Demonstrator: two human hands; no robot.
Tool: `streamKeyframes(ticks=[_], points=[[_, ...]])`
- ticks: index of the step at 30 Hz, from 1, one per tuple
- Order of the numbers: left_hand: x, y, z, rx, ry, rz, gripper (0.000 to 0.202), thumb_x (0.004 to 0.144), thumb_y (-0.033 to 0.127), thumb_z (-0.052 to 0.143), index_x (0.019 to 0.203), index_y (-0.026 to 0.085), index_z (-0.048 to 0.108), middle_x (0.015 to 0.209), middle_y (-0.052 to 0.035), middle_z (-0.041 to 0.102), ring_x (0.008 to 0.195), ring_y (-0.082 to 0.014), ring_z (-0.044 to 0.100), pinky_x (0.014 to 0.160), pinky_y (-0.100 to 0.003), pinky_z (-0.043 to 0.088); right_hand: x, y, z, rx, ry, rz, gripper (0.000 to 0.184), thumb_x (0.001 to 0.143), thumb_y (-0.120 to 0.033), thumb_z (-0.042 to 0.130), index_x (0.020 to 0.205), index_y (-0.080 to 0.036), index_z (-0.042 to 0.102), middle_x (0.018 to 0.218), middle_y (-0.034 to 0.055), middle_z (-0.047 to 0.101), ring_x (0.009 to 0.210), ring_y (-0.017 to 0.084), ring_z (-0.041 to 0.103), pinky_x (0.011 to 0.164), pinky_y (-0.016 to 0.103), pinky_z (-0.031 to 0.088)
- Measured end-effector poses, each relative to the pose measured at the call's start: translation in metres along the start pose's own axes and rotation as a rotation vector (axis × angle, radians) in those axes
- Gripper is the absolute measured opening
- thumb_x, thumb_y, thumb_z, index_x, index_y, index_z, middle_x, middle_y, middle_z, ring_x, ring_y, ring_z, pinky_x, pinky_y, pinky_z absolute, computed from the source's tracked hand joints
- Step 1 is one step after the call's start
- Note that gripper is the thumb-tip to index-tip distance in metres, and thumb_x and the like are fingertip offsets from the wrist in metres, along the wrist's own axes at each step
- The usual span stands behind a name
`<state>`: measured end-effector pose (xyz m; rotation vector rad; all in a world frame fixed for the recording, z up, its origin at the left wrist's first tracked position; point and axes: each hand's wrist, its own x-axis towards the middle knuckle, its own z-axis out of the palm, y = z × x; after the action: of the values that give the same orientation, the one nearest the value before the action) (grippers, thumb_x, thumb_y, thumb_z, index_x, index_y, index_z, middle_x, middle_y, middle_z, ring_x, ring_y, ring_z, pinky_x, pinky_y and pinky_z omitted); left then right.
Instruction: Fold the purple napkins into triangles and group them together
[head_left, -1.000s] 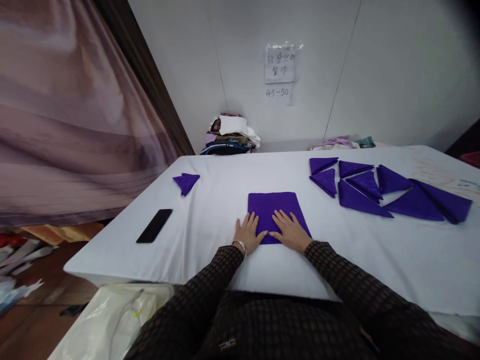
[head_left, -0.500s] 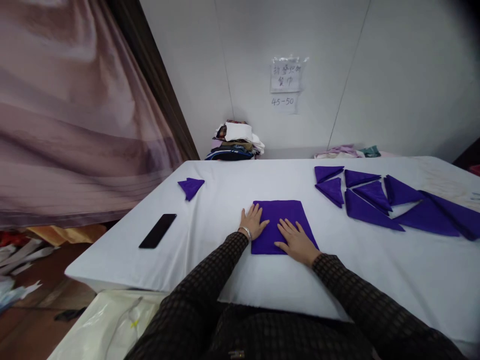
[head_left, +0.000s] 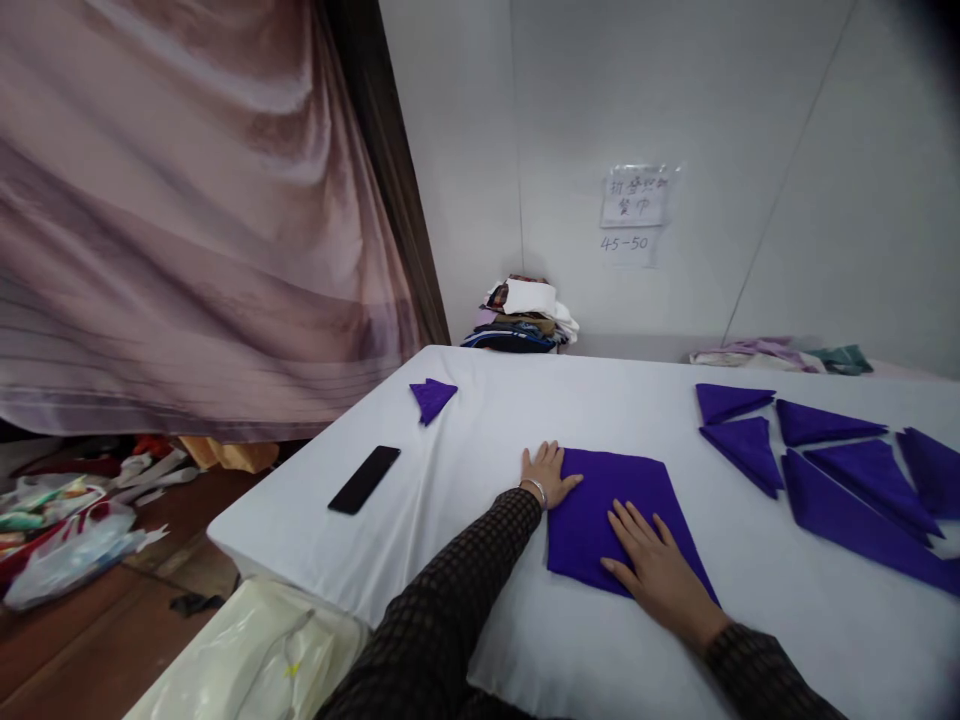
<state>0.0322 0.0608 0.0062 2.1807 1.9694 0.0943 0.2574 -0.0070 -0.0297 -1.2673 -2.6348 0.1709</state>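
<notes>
Purple napkin [head_left: 611, 500] lies flat on the white table cover [head_left: 480, 470], right in front of me, folded to a rough square w/ crisp straight edges; matte woven cloth, no sheen.

My left hand [head_left: 547, 473] is spread flat, palm down, at the napkin's 10 o'clock corner. Its thumb lies over the purple edge and the fingers rest mostly on the white cover. It grips nothing. There's a thin metal bracelet at the wrist.

My right hand [head_left: 658, 572] is also fully open, fingers splayed and pointing approx 11 o'clock. It presses flat on the napkin's near 5 o'clock part and pinches nothing. Both sleeves are dark w/ a small check pattern.

At 2–3 o'clock from the napkin, well apart, is a group of purple triangles [head_left: 825, 470] of the same cloth, sharp-pointed, some overlapping. At 10 o'clock sits one small folded triangle [head_left: 433, 398]. At 9 o'clock a black phone [head_left: 364, 479] lies flat, glossy slab. At 11 o'clock, against the wall beyond the table, is a pile of folded clothes [head_left: 521, 318]. A pinkish curtain [head_left: 187, 250] hangs in soft, heavy folds far out at 9–10 o'clock.
</notes>
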Motion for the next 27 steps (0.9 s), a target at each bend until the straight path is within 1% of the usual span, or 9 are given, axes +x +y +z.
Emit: streamKeyframes(ticks=[6,11,12,14,17,19,21,25,27], points=[[0.002,-0.003,0.003,-0.039,0.025,0.012,0.081,0.081,0.07,0.012,0.144,0.02,0.022,0.153,-0.0062,0.017,0.14,-0.0265,0.009,0.111,-0.056,0.004,-0.001,0.003,0.005,-0.015,0.0,-0.002,0.068,0.088,-0.061,0.03,0.142,-0.019,0.03,0.148,0.0072,0.028,0.137,0.027,0.021,0.109,0.052,0.017],[0.003,-0.001,-0.007,-0.12,-0.011,-0.033,0.08,0.082,0.069,0.009,0.143,0.019,0.024,0.152,-0.0071,0.018,0.14,-0.0267,0.011,0.11,-0.057,0.009,-0.001,0.008,0.014,-0.039,0.022,-0.01,0.067,0.088,-0.061,0.031,0.142,-0.02,0.03,0.147,0.007,0.028,0.136,0.027,0.023,0.109,0.053,0.019],[0.001,0.001,-0.008,-0.127,0.007,-0.021,0.08,0.082,0.069,0.009,0.143,0.019,0.023,0.153,-0.0076,0.017,0.14,-0.0268,0.01,0.11,-0.057,0.009,-0.001,0.009,0.016,-0.042,0.028,-0.016,0.067,0.088,-0.06,0.032,0.142,-0.021,0.03,0.147,0.007,0.028,0.136,0.028,0.023,0.109,0.053,0.02],[-0.005,0.006,-0.006,-0.118,0.053,0.061,0.08,0.082,0.069,0.011,0.144,0.018,0.022,0.153,-0.0078,0.014,0.14,-0.0269,0.007,0.11,-0.057,0.006,-0.001,0.011,0.019,-0.042,0.038,-0.029,0.067,0.088,-0.06,0.033,0.142,-0.021,0.03,0.147,0.0069,0.028,0.136,0.028,0.024,0.108,0.053,0.02],[-0.017,0.014,0.004,-0.098,0.038,0.2,0.079,0.083,0.069,0.015,0.144,0.019,0.021,0.152,-0.0079,0.017,0.14,-0.026,0.008,0.111,-0.056,0.003,-0.002,0.013,0.02,-0.039,0.049,-0.041,0.066,0.088,-0.06,0.034,0.142,-0.022,0.03,0.147,0.0072,0.03,0.135,0.029,0.025,0.107,0.054,0.021],[-0.021,0.016,0.009,-0.097,0.014,0.217,0.078,0.083,0.067,0.016,0.144,0.019,0.022,0.152,-0.0082,0.019,0.14,-0.0254,0.009,0.111,-0.056,0.003,-0.002,0.012,0.019,-0.036,0.05,-0.043,0.067,0.088,-0.06,0.034,0.143,-0.022,0.029,0.147,0.0077,0.03,0.136,0.029,0.024,0.108,0.054,0.02],[-0.021,0.016,0.009,-0.102,0.01,0.206,0.077,0.084,0.067,0.018,0.144,0.019,0.023,0.152,-0.0079,0.02,0.14,-0.0249,0.01,0.111,-0.055,0.002,-0.002,0.01,0.016,-0.029,0.044,-0.036,0.067,0.088,-0.059,0.033,0.143,-0.021,0.028,0.147,0.0083,0.029,0.136,0.028,0.023,0.108,0.053,0.019],[-0.018,0.017,-0.003,-0.133,-0.031,0.149,0.076,0.084,0.067,0.018,0.142,0.018,0.027,0.151,-0.0083,0.022,0.14,-0.0246,0.013,0.111,-0.055,0.009,0.0,0.002,0.003,0.01,0.014,-0.017,0.066,0.089,-0.058,0.031,0.143,-0.021,0.028,0.148,0.0088,0.027,0.137,0.027,0.021,0.109,0.051,0.015],[-0.024,0.022,-0.007,-0.115,-0.004,0.118,0.076,0.085,0.066,0.017,0.142,0.018,0.027,0.151,-0.0093,0.02,0.14,-0.0254,0.012,0.11,-0.055,0.011,0.001,-0.002,-0.006,0.036,-0.006,-0.011,0.066,0.09,-0.058,0.031,0.144,-0.021,0.027,0.149,0.0093,0.026,0.137,0.026,0.019,0.11,0.051,0.014]])
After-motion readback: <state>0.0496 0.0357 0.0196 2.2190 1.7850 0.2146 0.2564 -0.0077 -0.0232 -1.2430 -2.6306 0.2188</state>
